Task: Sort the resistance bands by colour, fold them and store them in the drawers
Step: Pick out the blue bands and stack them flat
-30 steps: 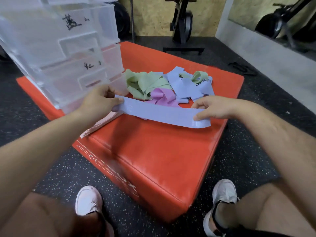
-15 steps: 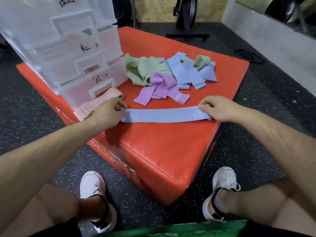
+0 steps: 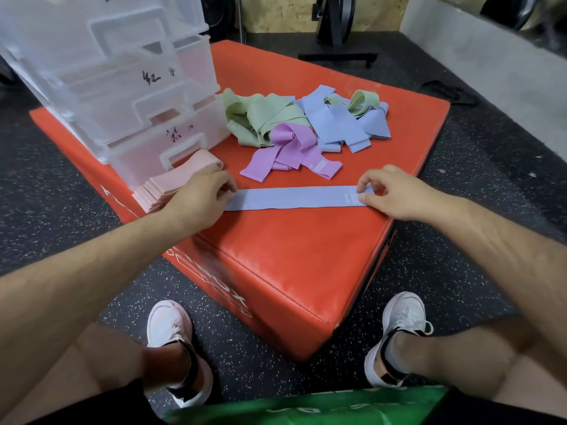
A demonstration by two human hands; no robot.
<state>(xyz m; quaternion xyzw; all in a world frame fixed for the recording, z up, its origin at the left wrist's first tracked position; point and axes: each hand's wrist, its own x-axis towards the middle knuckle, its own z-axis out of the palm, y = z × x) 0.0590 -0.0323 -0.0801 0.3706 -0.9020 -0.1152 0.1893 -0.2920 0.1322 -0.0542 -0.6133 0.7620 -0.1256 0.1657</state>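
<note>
A blue resistance band (image 3: 294,198) lies flat and stretched out across the red padded box (image 3: 294,265). My left hand (image 3: 201,194) pinches its left end and my right hand (image 3: 389,191) pinches its right end. Behind it lie a purple band (image 3: 288,151), a heap of green bands (image 3: 260,118) and a heap of blue bands (image 3: 343,124) with one green band (image 3: 363,101) on top. A stack of folded pink bands (image 3: 175,184) sits by the clear plastic drawer unit (image 3: 122,87) at the left.
The drawer unit has handwritten labels on its fronts. My feet in white shoes (image 3: 171,332) stand on the speckled black floor on both sides of the box's near corner. A black exercise machine base (image 3: 337,55) and a grey wall ledge (image 3: 491,50) lie beyond.
The blue band went from lifted in the air to laid flat on the box, pulled straight between both hands. The view tilted downward.
</note>
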